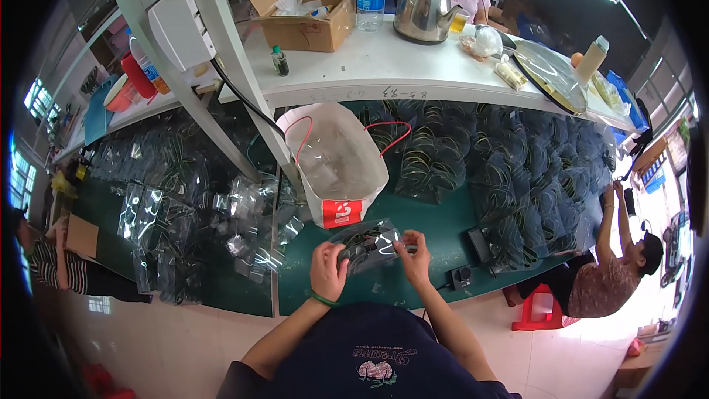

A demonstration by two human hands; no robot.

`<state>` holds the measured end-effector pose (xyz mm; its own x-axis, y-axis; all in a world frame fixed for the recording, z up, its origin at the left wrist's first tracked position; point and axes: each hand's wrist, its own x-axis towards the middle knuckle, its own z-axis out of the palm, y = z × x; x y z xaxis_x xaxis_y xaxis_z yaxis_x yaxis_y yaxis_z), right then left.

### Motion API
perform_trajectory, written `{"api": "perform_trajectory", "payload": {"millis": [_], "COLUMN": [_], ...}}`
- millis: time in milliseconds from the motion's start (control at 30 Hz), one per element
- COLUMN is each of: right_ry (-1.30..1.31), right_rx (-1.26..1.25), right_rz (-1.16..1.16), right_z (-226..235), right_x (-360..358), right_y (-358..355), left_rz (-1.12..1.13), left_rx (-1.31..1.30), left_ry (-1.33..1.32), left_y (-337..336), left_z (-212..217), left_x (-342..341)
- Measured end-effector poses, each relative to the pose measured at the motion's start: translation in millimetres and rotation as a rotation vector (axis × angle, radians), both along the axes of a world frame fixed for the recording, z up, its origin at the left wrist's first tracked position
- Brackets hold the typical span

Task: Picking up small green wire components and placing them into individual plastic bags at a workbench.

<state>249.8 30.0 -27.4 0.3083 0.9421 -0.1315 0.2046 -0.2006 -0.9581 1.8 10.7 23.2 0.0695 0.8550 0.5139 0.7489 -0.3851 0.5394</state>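
Note:
Between my two hands is a clear plastic bag (369,246) with something dark and coiled inside, perhaps a cable; light glints off the film. My left hand (328,272) closes on its left edge, and a green bangle circles that wrist. My right hand (413,255) pinches the opposite edge. Just beyond the bag stands a white paper carrier bag (362,155) with red handles, its mouth open and some clear film inside. The green table (417,240) lies underneath.
Piles of similar bagged items (543,170) cover the right; more clear packets (166,207) lie left. A small black box (478,244) and a small dark device (461,276) sit near the front edge. A raised white shelf (332,77) holds a kettle (425,11). Co-workers sit on both sides.

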Motion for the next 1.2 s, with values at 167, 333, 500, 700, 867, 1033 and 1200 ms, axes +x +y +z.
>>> {"api": "perform_trajectory", "payload": {"millis": [167,333,500,700,867,1033,1200], "right_ry": [-0.863,-1.032,-1.024,-0.953,-0.964,-0.958,-0.96], "right_rx": [0.624,0.685,0.675,0.732,0.837,0.864,0.895], "right_rz": [0.337,0.76,0.831,0.881,0.909,0.929,0.934], "right_z": [7.6,13.0,8.3,7.0,6.2,2.0,2.9], "right_x": [9.3,29.5,37.1,41.3,44.4,46.5,45.8], "right_y": [10.6,17.6,18.3,30.5,34.9,40.3,45.1], "left_rz": [-0.549,-0.554,-0.471,-0.507,-0.524,-0.542,-0.54], "left_rx": [0.031,0.035,-0.058,0.138,0.156,0.144,0.127], "left_ry": [0.12,0.114,0.237,0.398,0.396,0.407,0.415], "left_y": [15.1,19.6,20.3,27.9,29.9,33.7,34.5], "left_z": [-22.5,-27.2,-25.1,-38.3,-45.2,-46.5,-47.4], "left_x": [-10.0,-8.9,14.6,13.6,11.9,13.1,12.8]}}
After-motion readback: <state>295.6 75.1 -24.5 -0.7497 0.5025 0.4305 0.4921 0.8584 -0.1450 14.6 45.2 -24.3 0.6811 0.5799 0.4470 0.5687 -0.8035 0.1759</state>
